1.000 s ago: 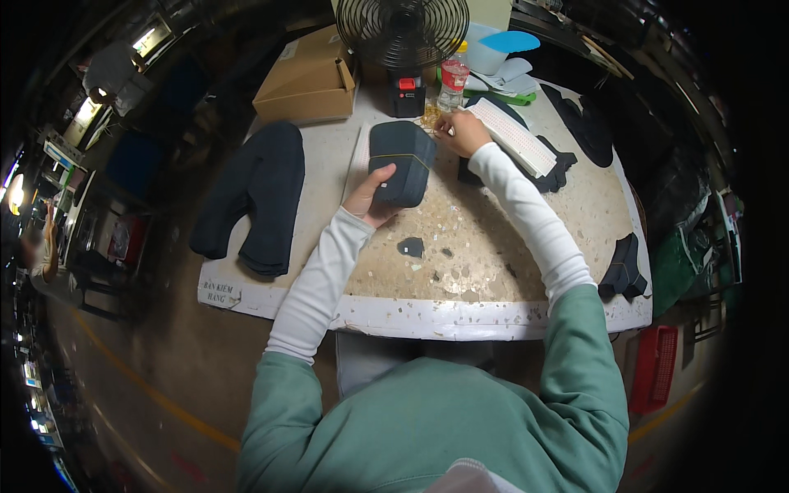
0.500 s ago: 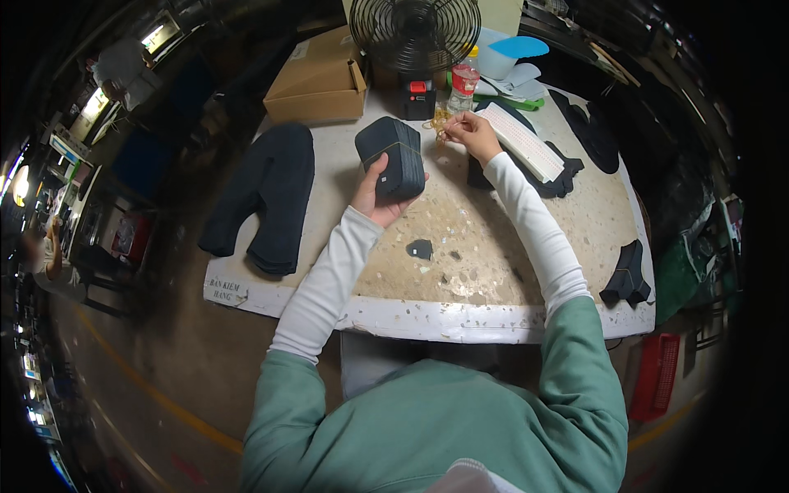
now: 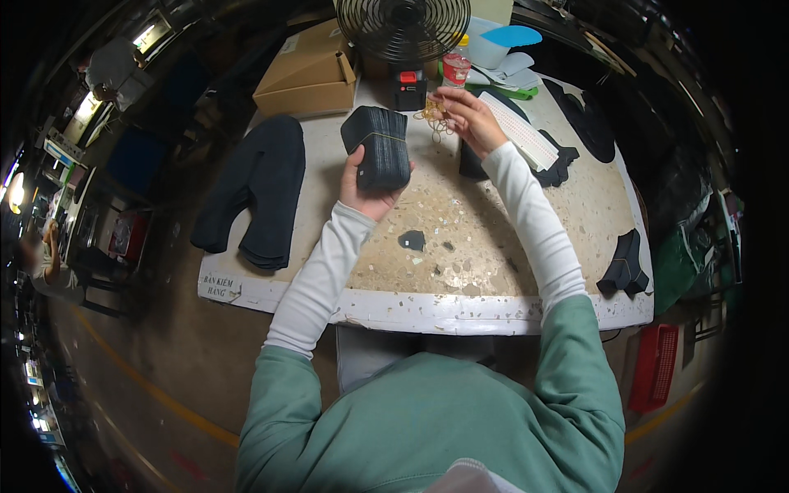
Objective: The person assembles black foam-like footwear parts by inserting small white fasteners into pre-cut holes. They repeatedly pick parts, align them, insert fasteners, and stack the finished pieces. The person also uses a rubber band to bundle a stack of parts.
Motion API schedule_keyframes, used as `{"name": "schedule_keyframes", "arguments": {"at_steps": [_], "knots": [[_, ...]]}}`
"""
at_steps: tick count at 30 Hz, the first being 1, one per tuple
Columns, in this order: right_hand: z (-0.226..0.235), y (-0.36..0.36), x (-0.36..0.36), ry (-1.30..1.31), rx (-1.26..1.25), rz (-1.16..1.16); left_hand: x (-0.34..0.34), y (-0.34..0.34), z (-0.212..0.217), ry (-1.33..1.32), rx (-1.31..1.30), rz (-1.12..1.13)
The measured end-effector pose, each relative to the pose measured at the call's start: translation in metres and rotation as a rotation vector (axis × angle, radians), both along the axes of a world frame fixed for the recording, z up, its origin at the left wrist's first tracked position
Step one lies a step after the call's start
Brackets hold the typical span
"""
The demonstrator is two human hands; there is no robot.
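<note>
Banded dark stack (image 3: 385, 160) rests in the left hand (image 3: 364, 194).

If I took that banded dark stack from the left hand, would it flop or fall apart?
The dark stack would probably hold together, since a thin band crosses it. It likely feels stiff as a block: the left hand grips its near end, yet no sag shows.

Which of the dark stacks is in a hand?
The block-shaped stack, gripped by the left hand; the forked stack and right-edge bundle lie on the table.
</note>
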State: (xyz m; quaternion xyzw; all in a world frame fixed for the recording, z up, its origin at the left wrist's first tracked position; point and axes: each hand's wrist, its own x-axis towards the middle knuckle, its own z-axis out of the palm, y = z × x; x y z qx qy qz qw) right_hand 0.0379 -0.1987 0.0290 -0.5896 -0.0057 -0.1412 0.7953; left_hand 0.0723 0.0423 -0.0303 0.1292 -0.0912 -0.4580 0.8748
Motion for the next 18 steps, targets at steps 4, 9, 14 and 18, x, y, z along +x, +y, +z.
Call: {"name": "schedule_keyframes", "arguments": {"at_steps": [4,9,14,18], "knots": [[0.013,-0.019,0.043,0.181,-0.274,-0.114,0.001,0.001,-0.001,0.004,0.021,0.009],[0.011,-0.032,0.081,0.267,-0.529,-0.101,-0.001,0.001,0.001,-0.016,0.078,0.054],[-0.002,-0.036,0.089,0.307,-0.356,0.002,-0.001,0.002,0.004,-0.019,0.06,0.032],[-0.009,-0.036,0.085,0.345,-0.306,0.03,-0.002,0.003,0.005,-0.004,0.054,0.04]]}}
